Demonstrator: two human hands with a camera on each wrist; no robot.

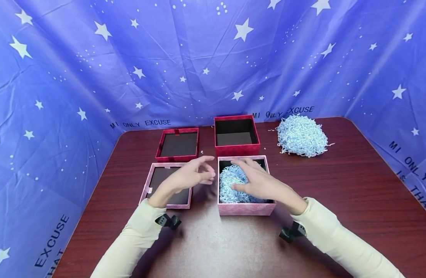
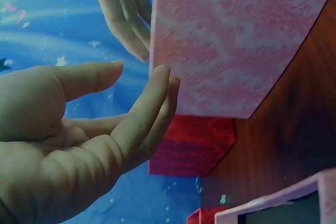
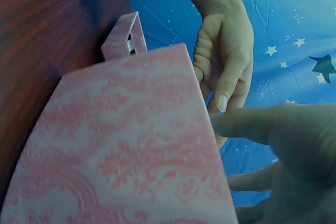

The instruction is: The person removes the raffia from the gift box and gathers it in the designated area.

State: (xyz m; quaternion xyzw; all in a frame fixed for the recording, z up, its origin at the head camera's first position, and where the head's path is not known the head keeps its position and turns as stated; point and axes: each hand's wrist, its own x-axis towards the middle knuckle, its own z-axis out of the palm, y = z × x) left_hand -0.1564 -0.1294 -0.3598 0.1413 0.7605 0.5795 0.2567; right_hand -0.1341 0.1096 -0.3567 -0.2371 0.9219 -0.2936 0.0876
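Observation:
A pink patterned box (image 1: 245,209) stands at the middle of the table, with light blue shredded paper (image 1: 229,189) inside it. My right hand (image 1: 259,183) is over the box opening, its fingers spread above the paper and its thumb pointing left. Just left of the box, my left hand (image 1: 186,175) hovers with loosely bent fingers and nothing between them. In the left wrist view its fingertips (image 2: 164,74) overlap the box's pink side wall. The right wrist view shows the right thumb (image 3: 241,124) reaching over the rim.
Left of the box lies a shallow pink tray-like lid (image 1: 190,195), partly behind the left forearm. Behind stand a red box (image 1: 237,150) and a shallow red lid (image 1: 177,158), both with dark insides. A loose pile of blue shredded paper (image 1: 301,135) sits at the back right.

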